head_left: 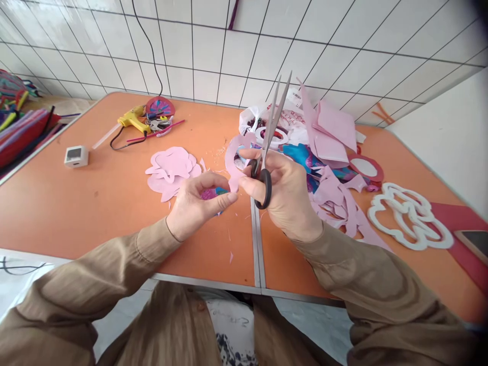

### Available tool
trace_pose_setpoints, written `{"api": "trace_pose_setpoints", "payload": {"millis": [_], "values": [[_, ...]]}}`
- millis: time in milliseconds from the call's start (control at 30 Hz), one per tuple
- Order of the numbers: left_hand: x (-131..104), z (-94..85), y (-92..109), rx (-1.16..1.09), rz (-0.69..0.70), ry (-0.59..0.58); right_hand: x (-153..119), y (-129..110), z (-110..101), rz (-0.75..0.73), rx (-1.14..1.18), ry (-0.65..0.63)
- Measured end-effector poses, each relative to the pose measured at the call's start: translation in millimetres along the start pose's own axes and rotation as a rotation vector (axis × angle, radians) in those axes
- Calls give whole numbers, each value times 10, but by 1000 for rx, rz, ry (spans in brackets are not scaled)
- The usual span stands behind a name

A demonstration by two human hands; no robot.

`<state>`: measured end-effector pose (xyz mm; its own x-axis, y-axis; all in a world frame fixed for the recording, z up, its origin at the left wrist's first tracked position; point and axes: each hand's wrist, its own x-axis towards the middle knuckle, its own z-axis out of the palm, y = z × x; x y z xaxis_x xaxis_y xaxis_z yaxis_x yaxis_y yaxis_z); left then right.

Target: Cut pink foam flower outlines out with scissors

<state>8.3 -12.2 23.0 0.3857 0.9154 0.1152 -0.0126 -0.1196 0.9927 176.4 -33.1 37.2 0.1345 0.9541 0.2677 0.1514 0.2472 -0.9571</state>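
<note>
In our left hand (pixel 202 203), thumb and forefinger close on the lower end of a curved pink cut-out (pixel 231 156), held above the worktop (pixel 107 218), just left of the metal seam (pixel 256 249). Our right hand (pixel 292 198) is wrapped around the black-handled scissors (pixel 274 122) — blades up toward the back edge, slightly parted — with its thumb at the cut-out too; whether that thumb presses it, we cannot tell.

Left of our hands lies a stack of pink shapes (pixel 173 170). To the right, pink offcuts (pixel 339 203) sprawl toward the front edge, with folded pink sheets (pixel 331 132) and a white plastic bag (pixel 297 124) behind them at the back edge. Further out, a yellow glue gun (pixel 132 119) sits near the back left corner, a small white box (pixel 76 156) by the left edge, and white scalloped outlines (pixel 381 218) near the right edge — beside a red sheet (pixel 465 249).
</note>
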Motion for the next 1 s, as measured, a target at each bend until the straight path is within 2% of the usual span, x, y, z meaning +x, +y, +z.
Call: {"api": "trace_pose_setpoints", "payload": {"millis": [267, 500, 700, 1000], "values": [[-38, 6, -4, -67, -21, -38, -30, -62, 74, 35, 53, -4], [-56, 5, 12, -130, -103, -69, -40, -76, 100, 94, 101, -36], [-40, 15, 6, -136, -129, -47, -48, -123, 96, 139, 85, -42], [-48, 27, 62, -91, -181, 1, -52, -114, 97, 77, 2, -39]]}}
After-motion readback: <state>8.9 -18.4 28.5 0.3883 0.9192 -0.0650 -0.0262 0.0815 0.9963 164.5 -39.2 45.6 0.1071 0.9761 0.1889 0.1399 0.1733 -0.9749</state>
